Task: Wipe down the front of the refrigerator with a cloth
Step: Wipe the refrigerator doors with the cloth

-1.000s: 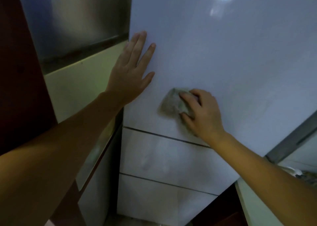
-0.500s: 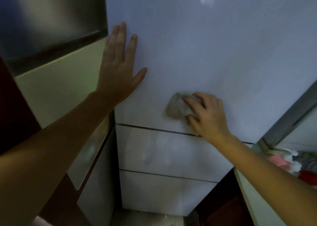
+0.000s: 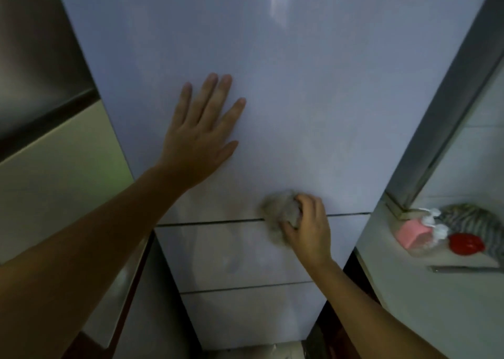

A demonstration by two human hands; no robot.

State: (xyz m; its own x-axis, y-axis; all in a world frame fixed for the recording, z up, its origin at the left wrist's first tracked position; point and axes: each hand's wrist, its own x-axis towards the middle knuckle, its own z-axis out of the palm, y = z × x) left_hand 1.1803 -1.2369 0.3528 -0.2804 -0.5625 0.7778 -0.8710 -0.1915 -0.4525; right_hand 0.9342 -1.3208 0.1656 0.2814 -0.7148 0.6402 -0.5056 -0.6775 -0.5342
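Note:
The white glossy refrigerator (image 3: 313,91) fills the middle of the head view, with a tall upper door and two drawer fronts below it. My left hand (image 3: 203,137) lies flat and open on the upper door, fingers spread. My right hand (image 3: 306,229) presses a bunched grey cloth (image 3: 278,212) against the seam between the upper door and the first drawer. The cloth looks blurred and part of it is hidden under my fingers.
A steel and cream cabinet (image 3: 54,145) stands close on the left. To the right, a white counter (image 3: 425,298) holds a pink container (image 3: 411,231), a red lid (image 3: 465,244) and a striped cloth (image 3: 474,218). A metal frame post (image 3: 441,118) rises beside the fridge.
My right hand has slid the cloth down to the door seam. The view has swung right, so the fridge now sits centred and the counter items show.

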